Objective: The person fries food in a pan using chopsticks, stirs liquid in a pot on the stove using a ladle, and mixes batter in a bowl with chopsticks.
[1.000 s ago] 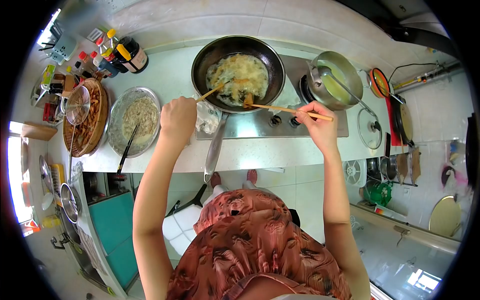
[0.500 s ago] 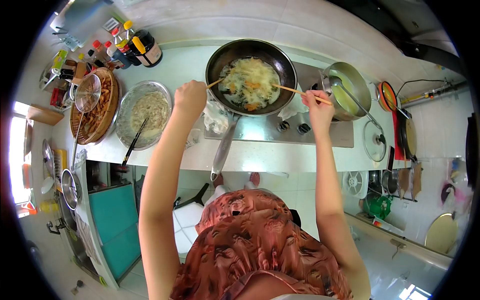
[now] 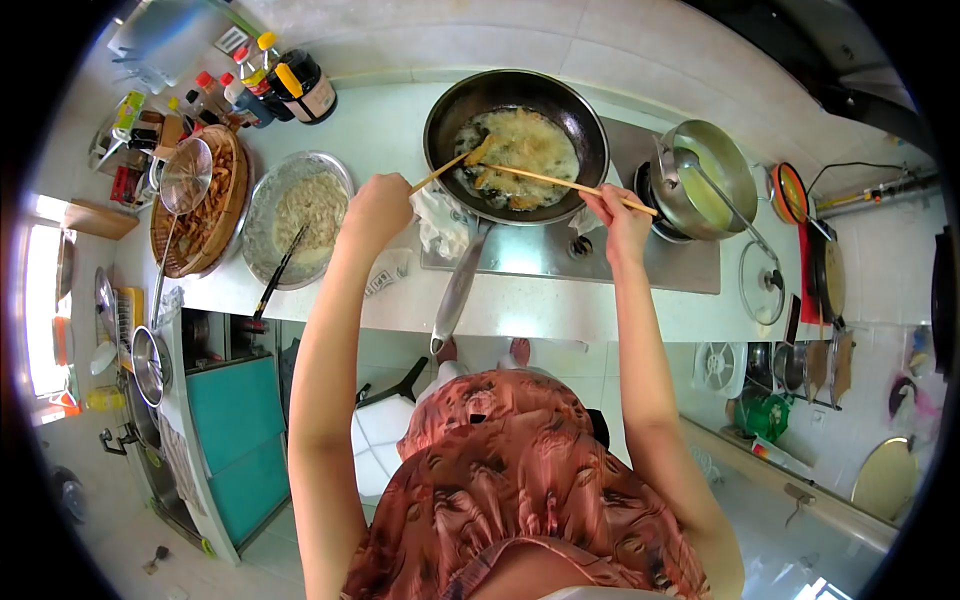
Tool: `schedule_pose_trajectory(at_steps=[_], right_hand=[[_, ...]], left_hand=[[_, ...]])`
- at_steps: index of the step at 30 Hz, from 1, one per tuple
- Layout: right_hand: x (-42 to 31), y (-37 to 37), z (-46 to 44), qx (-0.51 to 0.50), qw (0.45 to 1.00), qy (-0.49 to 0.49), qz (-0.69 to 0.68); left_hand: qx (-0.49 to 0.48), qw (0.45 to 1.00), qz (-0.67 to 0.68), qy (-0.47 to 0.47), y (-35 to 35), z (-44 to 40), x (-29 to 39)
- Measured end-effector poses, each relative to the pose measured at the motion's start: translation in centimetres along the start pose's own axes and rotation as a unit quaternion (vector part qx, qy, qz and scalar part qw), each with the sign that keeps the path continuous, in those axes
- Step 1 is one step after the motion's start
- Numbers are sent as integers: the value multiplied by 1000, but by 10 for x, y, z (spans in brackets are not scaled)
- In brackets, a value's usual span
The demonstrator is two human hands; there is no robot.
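Note:
My left hand (image 3: 378, 208) is closed around one wooden chopstick (image 3: 438, 173), left of the wok. My right hand (image 3: 622, 215) grips a second wooden chopstick (image 3: 548, 179) on the other side. Both sticks reach over the dark wok (image 3: 583, 115), and their tips come close together near a golden piece of food (image 3: 480, 152). Battered pieces (image 3: 528, 145) fry in bubbling oil there. The wok's metal handle (image 3: 461, 295) points toward me, with neither hand on it.
Left of the wok stand a metal bowl of batter (image 3: 262, 245) with dark chopsticks and a wicker basket (image 3: 158, 245) of fried pieces under a strainer (image 3: 186, 178). A steel pot (image 3: 735, 165) with a ladle is at right. Bottles (image 3: 308, 95) line the back left.
The right chopstick's tip has moved left across the wok toward the left one. My left hand has lowered slightly. The bubbling looks weaker, and the whole view has shifted a little.

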State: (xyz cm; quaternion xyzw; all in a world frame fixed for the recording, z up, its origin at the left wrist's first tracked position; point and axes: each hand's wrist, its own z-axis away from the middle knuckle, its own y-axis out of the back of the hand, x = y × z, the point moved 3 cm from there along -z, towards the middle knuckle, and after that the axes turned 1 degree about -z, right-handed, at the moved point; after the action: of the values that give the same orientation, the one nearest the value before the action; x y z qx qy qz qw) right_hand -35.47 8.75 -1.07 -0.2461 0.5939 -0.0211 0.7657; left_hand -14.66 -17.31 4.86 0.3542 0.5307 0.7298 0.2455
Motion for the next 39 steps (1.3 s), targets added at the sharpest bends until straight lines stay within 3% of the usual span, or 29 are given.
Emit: schedule_pose_trajectory(at_steps=[12, 19, 27, 30, 34, 39], right_hand=[[-52, 35, 48, -5, 997, 29, 66], [-84, 40, 68, 7, 973, 104, 208], [-53, -4, 70, -38, 948, 209, 238], [-41, -18, 74, -22, 907, 255, 336], [-31, -18, 82, -44, 921, 233, 309], [-33, -14, 96, -74, 929, 209, 298]], left_hand=[[-4, 998, 16, -54, 23, 69, 15], [-54, 996, 8, -78, 29, 89, 28], [44, 994, -83, -49, 22, 79, 27], [49, 995, -75, -43, 19, 77, 26], [89, 994, -39, -45, 21, 82, 24], [55, 997, -28, -50, 18, 81, 33]])
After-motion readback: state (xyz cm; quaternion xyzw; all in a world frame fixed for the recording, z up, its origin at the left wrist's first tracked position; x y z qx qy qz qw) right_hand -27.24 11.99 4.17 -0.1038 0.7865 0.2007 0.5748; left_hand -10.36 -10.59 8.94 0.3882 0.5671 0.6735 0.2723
